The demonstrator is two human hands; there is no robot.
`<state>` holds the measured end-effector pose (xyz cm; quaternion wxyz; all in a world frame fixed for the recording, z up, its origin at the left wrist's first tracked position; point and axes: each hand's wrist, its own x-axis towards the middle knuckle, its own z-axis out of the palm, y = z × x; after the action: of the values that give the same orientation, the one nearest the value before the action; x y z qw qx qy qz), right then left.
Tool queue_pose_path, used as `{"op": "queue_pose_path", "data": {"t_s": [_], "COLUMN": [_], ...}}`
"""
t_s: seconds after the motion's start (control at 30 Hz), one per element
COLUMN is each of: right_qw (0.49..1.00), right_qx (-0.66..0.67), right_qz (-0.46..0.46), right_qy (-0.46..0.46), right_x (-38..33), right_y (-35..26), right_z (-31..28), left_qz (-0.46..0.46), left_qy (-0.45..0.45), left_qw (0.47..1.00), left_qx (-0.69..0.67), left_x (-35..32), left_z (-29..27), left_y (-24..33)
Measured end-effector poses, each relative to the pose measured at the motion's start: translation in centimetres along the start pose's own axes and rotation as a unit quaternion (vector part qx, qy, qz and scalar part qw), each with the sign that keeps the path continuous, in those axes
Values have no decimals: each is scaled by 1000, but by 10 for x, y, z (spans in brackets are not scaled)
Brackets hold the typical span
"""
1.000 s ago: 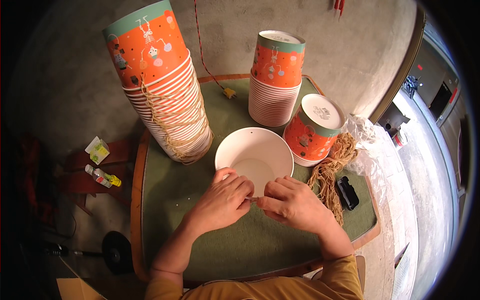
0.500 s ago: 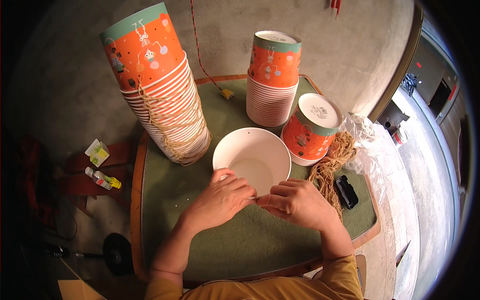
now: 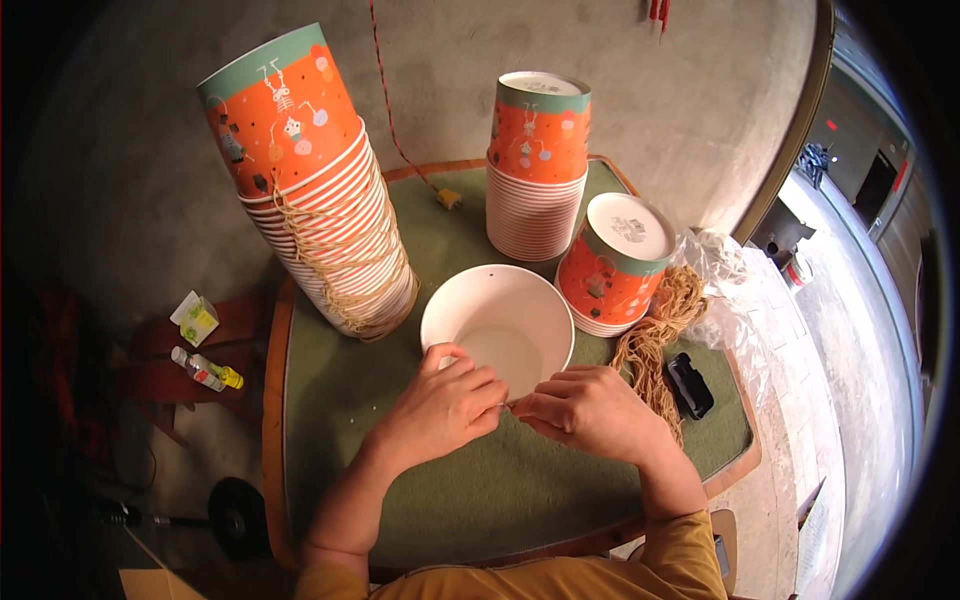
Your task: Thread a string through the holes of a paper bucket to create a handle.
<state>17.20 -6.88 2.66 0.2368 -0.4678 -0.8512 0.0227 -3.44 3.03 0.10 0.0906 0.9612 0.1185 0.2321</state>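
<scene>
A white-lined paper bucket stands mouth up, tilted towards me, with a small dark hole near its far rim. My left hand is closed over its near left rim, thumb and finger meeting at the near edge. Right beside it, my right hand pinches at the same edge. Something thin and pale shows between the two sets of fingertips, too small to name. Close to the right hand lies a hank of tan cord. A short stack of orange and green paper buckets stands upside down behind it.
A tall leaning bucket stack wound with cord rises at the left. Another stack stands at the back. A black plastic piece and clear plastic wrap lie right. A yellow plug rests near the wall.
The whole view has shifted slightly, so things sit a little lower. Both hands stay at the bucket's near rim, and the fingertips have moved only slightly.
</scene>
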Motion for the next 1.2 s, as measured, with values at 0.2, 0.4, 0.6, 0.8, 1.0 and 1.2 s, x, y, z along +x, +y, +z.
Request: {"op": "queue_pose_path", "data": {"t_s": [0.2,0.4,0.6,0.8,1.0,1.2], "right_qw": [1000,998,971,908,823,792], "right_qx": [18,63,231,403,541,585], "right_qz": [-10,5,64,113,165,169], "right_qy": [3,4,-14,0,47,53], "right_x": [0,-3,-5,-2,-6,-7], "right_y": [3,5,12,8,9,11], "right_z": [-2,-11,-20,-30,-29,-30], "left_qz": [4,-9,-17,-67,-117,-128], "left_qy": [-12,-39,7,75,158,186], "left_qw": [1000,999,999,993,953,890], "left_qx": [3,-30,-41,-59,-232,-396], "left_x": [0,-2,-6,-9,-19,-27], "left_z": [-1,-7,-10,-24,-17,1], "left_y": [-1,-1,-12,-34,-71,-103]}}
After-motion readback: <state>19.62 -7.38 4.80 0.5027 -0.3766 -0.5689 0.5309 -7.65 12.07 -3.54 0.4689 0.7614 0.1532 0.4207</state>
